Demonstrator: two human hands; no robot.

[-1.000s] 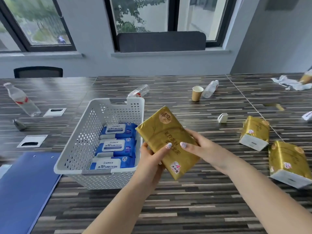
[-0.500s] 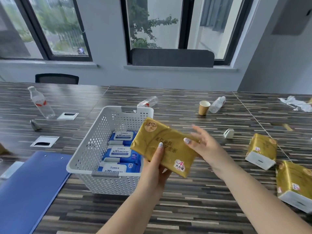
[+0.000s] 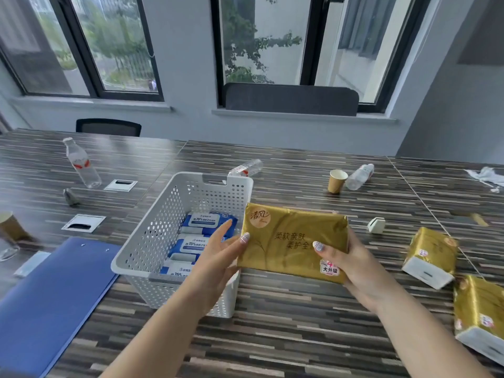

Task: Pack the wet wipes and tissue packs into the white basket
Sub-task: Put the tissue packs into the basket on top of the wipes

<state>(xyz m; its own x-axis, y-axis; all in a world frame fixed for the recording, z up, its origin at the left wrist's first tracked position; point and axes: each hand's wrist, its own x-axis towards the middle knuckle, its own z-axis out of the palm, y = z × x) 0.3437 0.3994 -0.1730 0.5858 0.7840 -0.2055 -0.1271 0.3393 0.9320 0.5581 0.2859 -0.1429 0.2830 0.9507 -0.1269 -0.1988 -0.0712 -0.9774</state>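
Note:
Both my hands hold one gold tissue pack (image 3: 291, 238) flat, just right of the white basket (image 3: 152, 241). My left hand (image 3: 215, 257) grips its left end with the thumb on top and the fingers stretched over the basket's right rim. My right hand (image 3: 351, 260) grips its right end. Three blue wet wipe packs (image 3: 196, 241) lie in a row inside the basket, partly hidden by my left hand. Two more gold tissue packs lie on the table at the right, one (image 3: 431, 255) nearer the middle and one (image 3: 480, 315) at the frame's edge.
A blue folder (image 3: 46, 301) lies left of the basket. A paper cup (image 3: 336, 181), water bottles (image 3: 81, 162), (image 3: 245, 167), (image 3: 360, 175), a small white block (image 3: 376, 225) and crumpled paper (image 3: 488, 177) sit farther back. Cable hatches (image 3: 83, 222) are set into the striped table.
The tissue pack has turned from tilted to level and shifted right of the basket. My right hand, open half a second ago, now grips its right end. The view has tilted up.

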